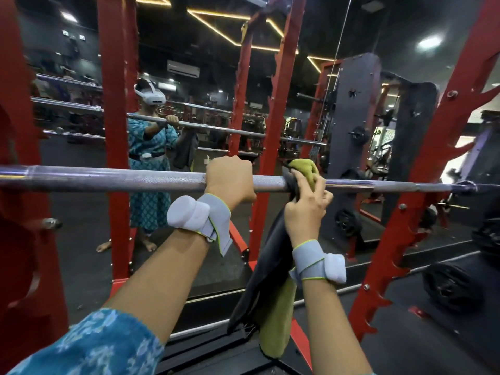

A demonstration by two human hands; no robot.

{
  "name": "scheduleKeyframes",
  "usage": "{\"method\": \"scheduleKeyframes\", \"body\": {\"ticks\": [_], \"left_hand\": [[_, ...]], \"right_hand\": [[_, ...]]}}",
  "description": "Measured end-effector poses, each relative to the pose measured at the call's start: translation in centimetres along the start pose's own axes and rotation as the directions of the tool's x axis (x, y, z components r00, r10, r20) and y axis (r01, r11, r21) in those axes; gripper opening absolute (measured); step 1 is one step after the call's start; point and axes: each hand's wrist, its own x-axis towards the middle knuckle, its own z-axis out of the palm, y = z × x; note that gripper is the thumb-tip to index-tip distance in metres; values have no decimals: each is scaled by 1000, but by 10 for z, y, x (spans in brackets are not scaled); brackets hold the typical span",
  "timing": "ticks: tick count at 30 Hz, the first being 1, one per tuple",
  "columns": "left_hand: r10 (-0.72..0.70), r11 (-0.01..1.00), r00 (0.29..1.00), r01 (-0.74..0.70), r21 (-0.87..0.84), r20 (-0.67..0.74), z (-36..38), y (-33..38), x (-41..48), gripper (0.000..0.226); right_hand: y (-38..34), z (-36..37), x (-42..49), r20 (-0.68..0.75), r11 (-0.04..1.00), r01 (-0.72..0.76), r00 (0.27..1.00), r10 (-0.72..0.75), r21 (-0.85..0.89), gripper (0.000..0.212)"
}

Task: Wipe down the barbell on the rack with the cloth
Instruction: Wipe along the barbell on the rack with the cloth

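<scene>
Through the head camera I am looking along a long knurled steel barbell that is lying level across a red steel rack, running from the left edge of the view to the right upright.

My left hand is gripping the bar from above, knuckles up and fingers curled fully round the shaft near its middle. A grey wrist strap carrying a white padded block is sitting on that wrist, and a blue patterned sleeve is showing at the bottom left.

My right hand is working just beside the left one, to its right. It is pinching an olive-green and dark grey cloth against the bar, with the fingertips pressing a bunched fold of it over the top of the shaft. The rest of the cloth is hanging down past the wrist toward the floor, dark side to the left and green side to the right. A matching grey strap with a white block is wrapping the right wrist.

Behind the rack a wall mirror is reflecting the same pose. Black weight plates are sitting low on the right.
</scene>
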Motion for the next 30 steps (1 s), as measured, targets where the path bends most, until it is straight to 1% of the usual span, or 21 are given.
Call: {"method": "scheduleKeyframes", "body": {"ticks": [2,4,5,7,10,13,18,22,24,27,30], "left_hand": [[16,1000,1000,-16,-6,1,0,2,0,27],[44,999,999,-44,-24,-8,1,8,1,32],[65,997,998,-66,-29,-22,2,13,3,35],[106,993,994,-108,-46,-35,5,27,7,37],[155,986,987,-158,-61,-49,8,45,14,32],[194,977,980,-198,-82,-54,8,57,22,29],[239,963,969,-244,-111,-53,9,75,29,28],[224,969,971,-230,-85,-77,15,83,31,22],[202,975,975,-209,-80,-93,19,84,34,22],[195,977,974,-204,-69,-114,19,86,33,22],[193,978,974,-201,-63,-120,19,86,33,22]], "right_hand": [[1,4,-14,-15,990,139,990,-139,8,62],[9,3,-20,-16,983,181,983,-181,-12,65],[13,2,-16,-13,986,168,986,-168,-21,65],[21,-2,-2,-3,994,95,995,-96,-54,65],[32,-6,18,33,988,23,999,-18,-151,66],[48,-10,34,26,976,-31,999,37,-214,64],[78,-21,60,0,967,-159,987,162,-201,64],[83,-23,59,-40,974,-198,980,194,-111,67],[76,-16,48,-58,984,-161,986,157,-81,69],[55,-6,31,-76,995,-48,996,42,-82,69],[46,-5,32,-16,993,2,1000,-4,-122,65]]}}
